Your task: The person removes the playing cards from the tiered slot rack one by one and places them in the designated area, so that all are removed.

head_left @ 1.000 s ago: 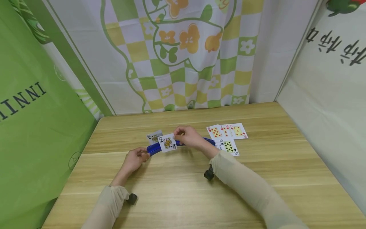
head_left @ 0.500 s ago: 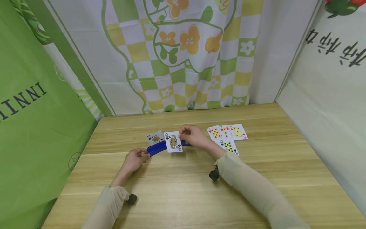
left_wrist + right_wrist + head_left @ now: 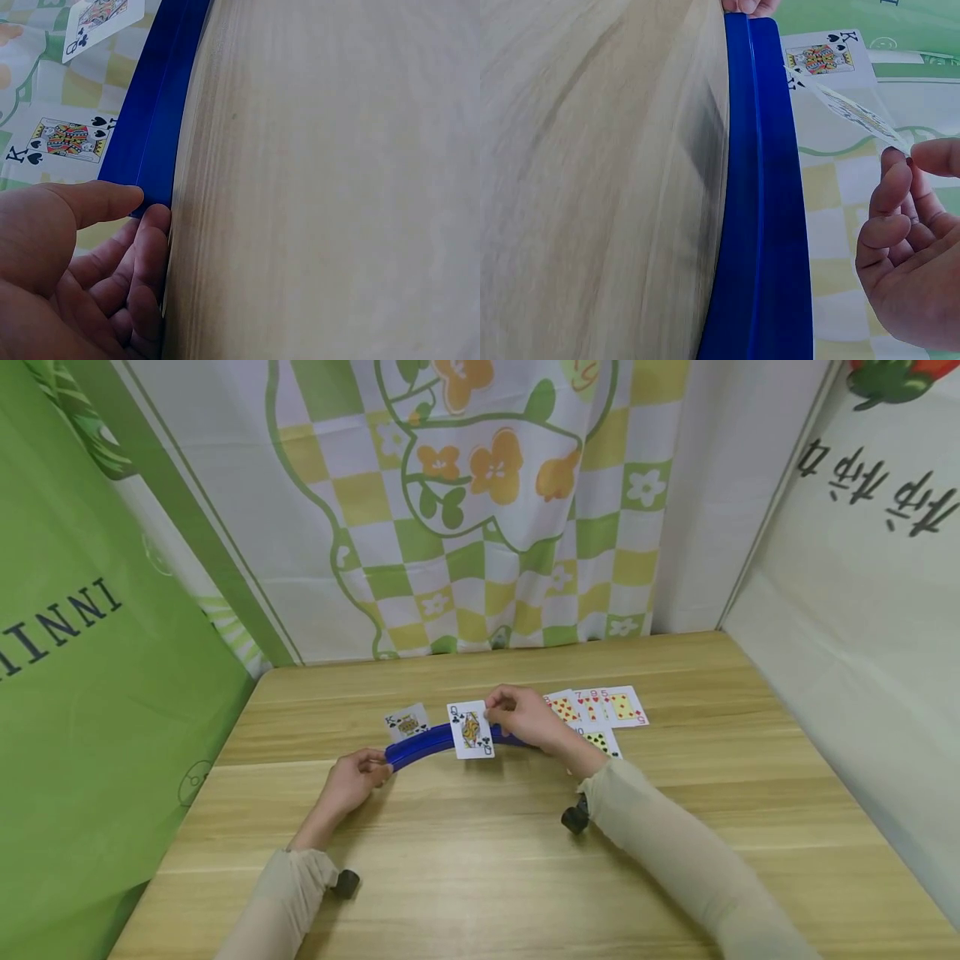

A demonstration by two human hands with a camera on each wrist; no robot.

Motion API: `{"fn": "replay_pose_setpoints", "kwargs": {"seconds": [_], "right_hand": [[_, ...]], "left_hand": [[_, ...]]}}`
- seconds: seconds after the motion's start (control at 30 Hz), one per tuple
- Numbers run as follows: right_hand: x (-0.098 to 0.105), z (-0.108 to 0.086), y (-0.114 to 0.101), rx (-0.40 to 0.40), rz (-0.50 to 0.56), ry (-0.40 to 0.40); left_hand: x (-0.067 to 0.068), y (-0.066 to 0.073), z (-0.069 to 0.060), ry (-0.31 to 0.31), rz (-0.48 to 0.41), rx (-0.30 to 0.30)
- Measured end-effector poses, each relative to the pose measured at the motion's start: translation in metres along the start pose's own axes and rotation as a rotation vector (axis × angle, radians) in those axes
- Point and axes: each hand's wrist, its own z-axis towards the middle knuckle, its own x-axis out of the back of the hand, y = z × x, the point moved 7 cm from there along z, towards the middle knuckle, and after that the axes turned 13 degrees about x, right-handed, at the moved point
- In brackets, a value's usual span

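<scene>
A curved blue playing card holder [image 3: 422,745] lies across the middle of the table. My left hand [image 3: 352,783] grips its left end; in the left wrist view the thumb is on top and the fingertips are at the edge. The king of spades [image 3: 67,140] stands upright in the holder near that end. Between thumb and fingers my right hand [image 3: 528,720] pinches the queen of clubs [image 3: 471,730] by its right edge. In the right wrist view this queen [image 3: 859,112] is seen nearly edge-on, apart from the holder. The holder's right end is hidden behind the right hand.
To the right lie face-up playing cards: an overlapping row of red ones with the five of diamonds [image 3: 622,707] at its end, and a black ten [image 3: 597,741] below, partly covered by the right arm. A printed curtain [image 3: 465,568] hangs behind the wooden table [image 3: 465,860].
My right hand has carried the queen of clubs rightward along the holder, and the card has turned more upright. The left hand keeps its grip in the same place.
</scene>
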Motion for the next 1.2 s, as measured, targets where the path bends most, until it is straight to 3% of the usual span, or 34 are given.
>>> {"fn": "replay_pose_setpoints", "kwargs": {"seconds": [1.2], "right_hand": [[0.044, -0.024, 0.021, -0.054, -0.030, 0.045]], "left_hand": [[0.000, -0.001, 0.002, 0.009, 0.018, 0.000]]}}
